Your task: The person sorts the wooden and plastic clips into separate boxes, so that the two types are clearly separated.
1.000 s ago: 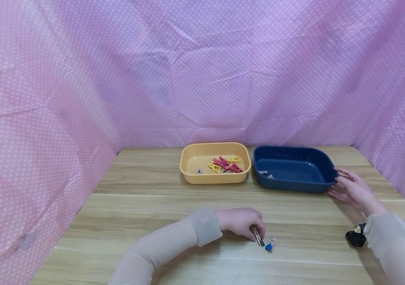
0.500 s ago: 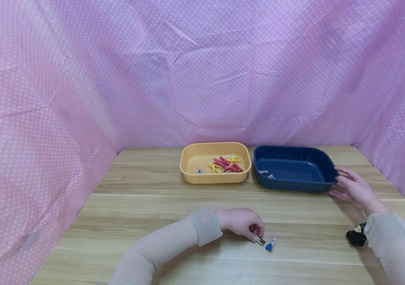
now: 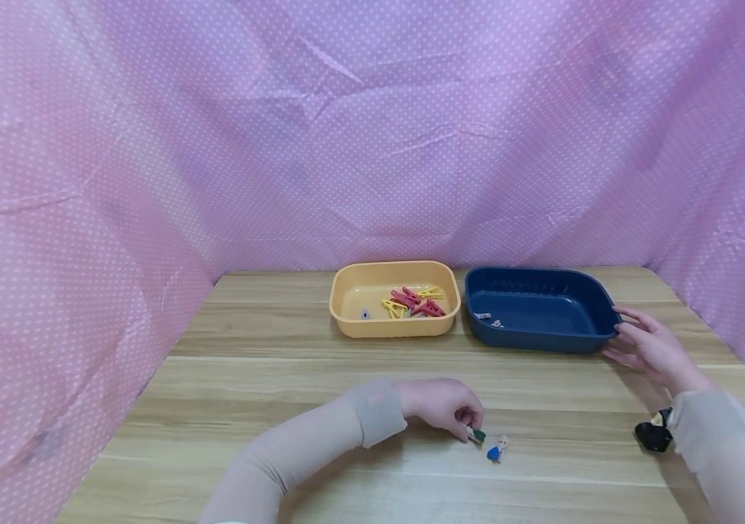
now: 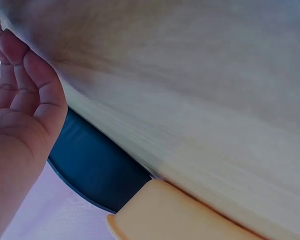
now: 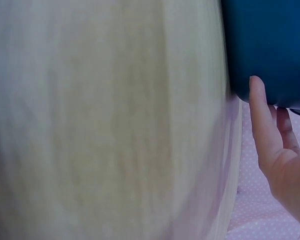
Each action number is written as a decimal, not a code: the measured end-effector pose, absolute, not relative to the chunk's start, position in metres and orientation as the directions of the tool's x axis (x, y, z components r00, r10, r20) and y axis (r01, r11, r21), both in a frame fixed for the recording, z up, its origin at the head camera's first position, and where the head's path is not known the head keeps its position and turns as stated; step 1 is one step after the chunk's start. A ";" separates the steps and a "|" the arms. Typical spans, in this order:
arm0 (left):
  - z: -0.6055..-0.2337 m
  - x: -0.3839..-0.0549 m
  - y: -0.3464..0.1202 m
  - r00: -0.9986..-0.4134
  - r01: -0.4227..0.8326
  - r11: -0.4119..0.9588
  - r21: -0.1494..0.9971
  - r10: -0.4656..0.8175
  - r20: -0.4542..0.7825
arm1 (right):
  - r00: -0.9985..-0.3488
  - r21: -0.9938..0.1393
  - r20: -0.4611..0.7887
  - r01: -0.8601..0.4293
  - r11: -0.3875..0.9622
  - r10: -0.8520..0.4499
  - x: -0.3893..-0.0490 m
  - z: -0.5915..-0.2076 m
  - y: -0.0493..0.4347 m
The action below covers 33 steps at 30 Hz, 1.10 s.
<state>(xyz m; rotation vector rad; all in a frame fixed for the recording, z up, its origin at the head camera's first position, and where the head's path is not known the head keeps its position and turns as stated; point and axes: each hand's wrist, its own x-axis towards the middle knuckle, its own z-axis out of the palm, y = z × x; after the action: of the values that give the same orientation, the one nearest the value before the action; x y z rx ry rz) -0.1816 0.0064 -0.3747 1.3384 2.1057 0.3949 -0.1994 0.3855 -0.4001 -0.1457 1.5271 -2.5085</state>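
In the head view my left hand [image 3: 446, 407] pinches a small mini clothespin with a green decoration [image 3: 475, 434] between thumb and fingertips, low over the table. Another mini clothespin, pale with a blue heart-like decoration [image 3: 497, 450], lies just right of it. In the left wrist view the left hand [image 4: 25, 100] has its fingers bent, and the clothespin is mostly out of frame. My right hand [image 3: 650, 349] rests its extended fingers against the right end of the dark blue basin [image 3: 542, 340]. The right wrist view shows that hand [image 5: 285, 155] with its fingers along the basin wall.
A yellow basin [image 3: 398, 329] stands left of the blue one, holding red and yellow clothespins [image 3: 405, 297] and small grey pieces. Small pale pieces [image 3: 490, 320] lie in the blue basin's left corner. A black object [image 3: 652, 437] shows beside the right wrist. Pink dotted cloth [image 3: 372, 145] hangs behind.
The clothespin in my left hand has turned, and its green decoration now shows. The left hand has shifted very slightly. The right hand stays at the blue basin.
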 end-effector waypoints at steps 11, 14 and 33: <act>-0.371 -0.191 0.004 -0.406 0.571 0.429 0.700 0.888 -0.214 | -0.966 -0.901 0.012 0.102 -0.421 -0.259 -0.201 -0.405 0.391; -0.370 -0.192 0.002 -0.456 0.515 0.415 0.750 0.873 -0.169 | -0.969 -0.898 0.000 0.108 -0.427 -0.247 -0.202 -0.404 0.390; -0.362 -0.180 0.010 -0.621 0.462 0.402 0.791 0.783 -0.036 | -0.976 -0.917 -0.043 0.124 -0.380 -0.215 -0.195 -0.399 0.395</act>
<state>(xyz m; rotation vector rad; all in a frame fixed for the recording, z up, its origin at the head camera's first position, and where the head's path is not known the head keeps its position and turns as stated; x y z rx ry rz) -0.1796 0.0100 -0.3616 1.0688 2.2604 1.0860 -0.1951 0.3951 -0.3988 -0.1232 1.6161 -2.4493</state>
